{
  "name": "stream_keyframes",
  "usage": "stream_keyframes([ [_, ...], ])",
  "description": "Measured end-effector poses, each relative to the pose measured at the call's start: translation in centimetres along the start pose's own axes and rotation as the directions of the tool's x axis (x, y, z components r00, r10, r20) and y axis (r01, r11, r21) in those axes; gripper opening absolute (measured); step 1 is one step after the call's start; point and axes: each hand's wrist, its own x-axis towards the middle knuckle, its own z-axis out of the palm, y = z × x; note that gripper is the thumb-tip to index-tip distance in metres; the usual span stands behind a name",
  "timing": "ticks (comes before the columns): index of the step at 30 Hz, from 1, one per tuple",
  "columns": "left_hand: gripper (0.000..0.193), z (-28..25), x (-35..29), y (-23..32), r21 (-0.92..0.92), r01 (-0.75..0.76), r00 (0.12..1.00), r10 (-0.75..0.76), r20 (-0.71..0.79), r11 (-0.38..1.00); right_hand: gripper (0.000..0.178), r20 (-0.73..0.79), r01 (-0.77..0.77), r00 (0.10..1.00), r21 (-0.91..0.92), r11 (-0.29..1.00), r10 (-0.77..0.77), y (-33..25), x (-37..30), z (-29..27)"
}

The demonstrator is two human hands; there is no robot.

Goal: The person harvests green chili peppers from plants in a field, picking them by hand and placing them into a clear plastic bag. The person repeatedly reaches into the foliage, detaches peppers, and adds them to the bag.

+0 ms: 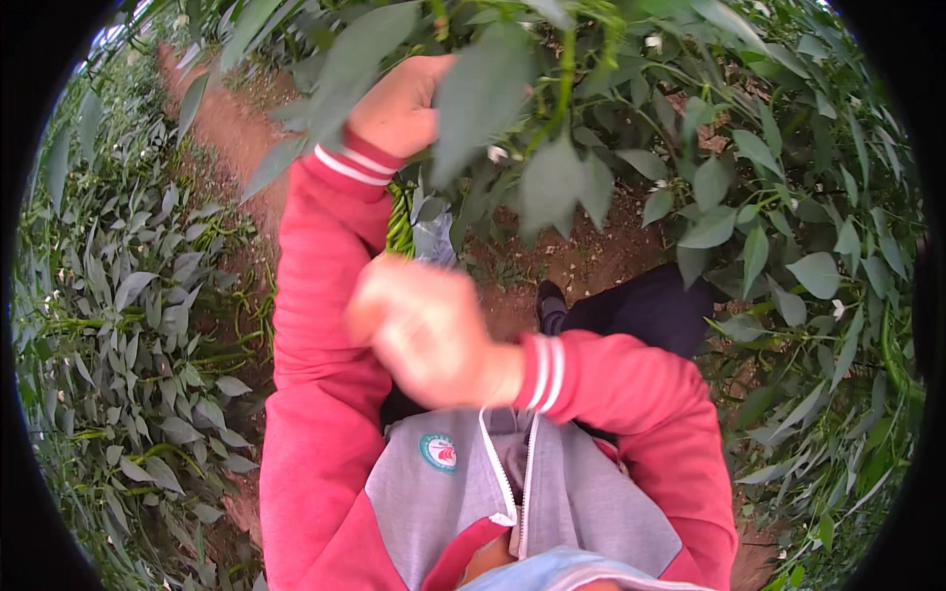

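Note:
My left hand (394, 106) reaches up among the leaves of a pepper plant (572, 182). Broad leaves cover its fingers, so I cannot see what they touch. In front of my chest is my right hand (424, 330), smeared by motion, its fingers curled in under the palm. Whatever it may hold is hidden. Just beyond it, a bunch of slender green chili peppers (399, 225) shows between my forearms. Beside them is a pale bluish plastic bag (434, 236), mostly covered by my right hand and left sleeve.
Another row of leafy pepper plants (148, 345) runs along the left, past a strip of reddish soil (222, 118). More pepper foliage (818, 276) crowds the right side. My dark shoe (550, 303) is on the soil below the plant.

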Motion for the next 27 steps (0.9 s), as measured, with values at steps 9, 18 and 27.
stream_keyframes([
  [9, 0.027, -2.4, -3.5, 7.5, -0.355, 0.398, 0.897, -0.277, 0.346, 0.846, 0.012, 0.396, 0.009, 0.893, -0.491, 0.871, 0.213, 8.4, -1.5, -6.2],
  [18, 0.024, 3.6, -6.4, 2.4, -0.107, 0.531, 0.737, -0.396, 0.548, 0.841, 0.038, 0.224, -0.124, 0.958, -0.234, 0.964, 0.177, 14.6, 12.9, -11.2],
  [27, 0.024, 7.0, -5.0, -15.2, 0.583, 0.570, 0.822, -0.390, -0.415, 0.579, 0.079, 0.329, -0.608, 0.662, -0.289, 0.739, 0.673, 7.0, 23.0, -17.7],
])
